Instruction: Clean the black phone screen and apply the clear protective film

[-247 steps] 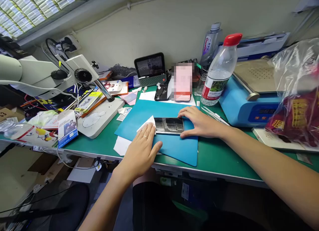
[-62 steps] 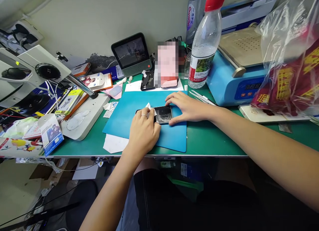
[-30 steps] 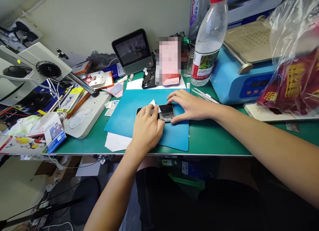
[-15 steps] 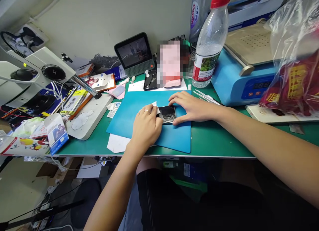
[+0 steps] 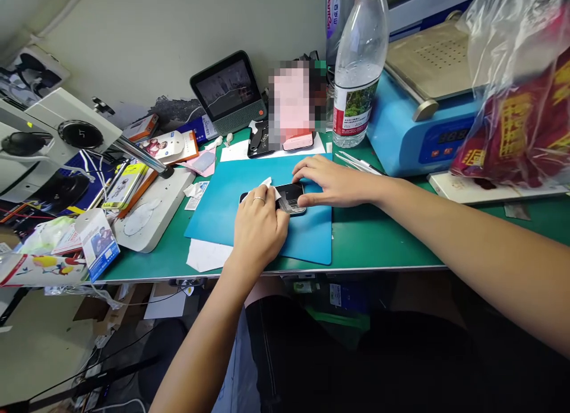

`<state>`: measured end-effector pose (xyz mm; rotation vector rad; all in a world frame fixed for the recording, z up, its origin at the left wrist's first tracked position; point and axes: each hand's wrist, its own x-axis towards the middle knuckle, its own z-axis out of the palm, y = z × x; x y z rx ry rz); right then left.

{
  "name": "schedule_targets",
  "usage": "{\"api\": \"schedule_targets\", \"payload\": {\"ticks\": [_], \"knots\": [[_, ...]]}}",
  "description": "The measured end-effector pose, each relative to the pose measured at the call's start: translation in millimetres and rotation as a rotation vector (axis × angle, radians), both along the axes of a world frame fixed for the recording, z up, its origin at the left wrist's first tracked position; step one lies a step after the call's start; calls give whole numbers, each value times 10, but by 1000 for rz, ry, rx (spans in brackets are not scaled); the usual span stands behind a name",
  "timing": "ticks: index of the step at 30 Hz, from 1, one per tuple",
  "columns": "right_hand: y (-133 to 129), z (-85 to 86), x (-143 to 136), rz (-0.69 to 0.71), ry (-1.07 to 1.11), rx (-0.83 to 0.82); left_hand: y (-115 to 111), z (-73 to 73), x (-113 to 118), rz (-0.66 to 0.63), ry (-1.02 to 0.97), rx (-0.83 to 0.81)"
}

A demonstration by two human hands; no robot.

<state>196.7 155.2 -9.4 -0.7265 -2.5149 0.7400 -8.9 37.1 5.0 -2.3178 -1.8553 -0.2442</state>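
A dark phone (image 5: 294, 192) lies on a blue mat (image 5: 307, 240), its glass streaked with a shiny wet-looking patch. My left hand (image 5: 260, 226), a ring on one finger, presses a white wipe (image 5: 267, 182) down onto the phone with its fingers together. This hand covers the middle of the phone, and the phone's left end shows beyond the fingers. At the right end, my right hand (image 5: 333, 181) holds the phone between the thumb on the near side and fingers on the far side.
Behind the mat stand a small display (image 5: 229, 92) and a clear bottle (image 5: 358, 74). A blue heating plate machine (image 5: 409, 128) and a bagged red package (image 5: 516, 128) are on the right. Tweezers (image 5: 356, 162) lie beyond my right wrist. A microscope stand (image 5: 154, 214) is at left.
The wipe and my left hand have shifted a little rightward along the phone, uncovering its left end. My right hand keeps its hold. The whole view has shifted slightly.
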Motion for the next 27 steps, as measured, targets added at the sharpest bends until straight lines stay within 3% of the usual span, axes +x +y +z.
{"api": "schedule_targets", "payload": {"ticks": [5, 11, 16, 24, 27], "knots": [[-8, 6, 5, 5, -7, -21, -135, -40, -74, -38, -56, 21], [21, 2, 1, 14, -15, 42, 33, -50, -85, -39, -40, 7], [25, 52, 8, -7, -47, -19, 93, 21, -459, -105, -197, -20], [45, 101, 61, -2, -103, -5, 897, 133, -1227, -160, -408, -57], [66, 132, 65, -18, -127, 1, 1009, 133, -1389, -248, -514, -126]]}}
